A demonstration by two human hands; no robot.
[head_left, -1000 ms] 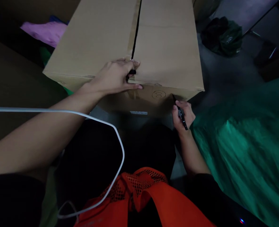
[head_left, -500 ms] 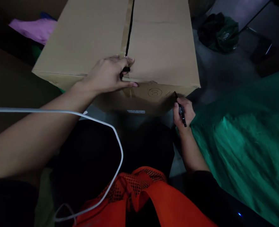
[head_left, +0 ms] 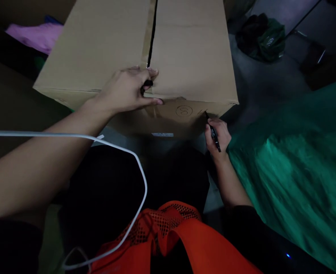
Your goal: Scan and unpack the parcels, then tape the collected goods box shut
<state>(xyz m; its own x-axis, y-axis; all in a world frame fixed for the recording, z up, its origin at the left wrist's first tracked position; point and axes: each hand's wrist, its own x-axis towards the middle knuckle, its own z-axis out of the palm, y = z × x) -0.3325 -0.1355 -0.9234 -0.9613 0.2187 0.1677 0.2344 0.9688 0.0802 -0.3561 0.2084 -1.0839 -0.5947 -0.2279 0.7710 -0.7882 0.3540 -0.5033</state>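
Observation:
A large cardboard box (head_left: 196, 57) stands before me, with a dark gap between its top flaps. My left hand (head_left: 128, 89) rests on the box's near top edge, thumb against the front face. Its curled fingers hold a small black piece that looks like a pen cap (head_left: 148, 82). My right hand (head_left: 219, 135) grips a black marker pen (head_left: 214, 137), whose tip touches the front face near the right corner. Left of the tip are short pen strokes (head_left: 201, 111) and a circled mark like an 8 (head_left: 184, 110). Lower on that face is a white label (head_left: 162, 134).
Green sheeting (head_left: 287, 160) bulges at the right. A white cable (head_left: 122, 148) loops across the foreground above my legs and orange vest (head_left: 179, 220). Pink material (head_left: 37, 38) lies behind the box at left; a dark green bag (head_left: 266, 38) sits on the floor at far right.
The marker has drawn another short stroke beside the first, right of the circled mark. My left hand stays on the box edge. The whole view has shifted slightly.

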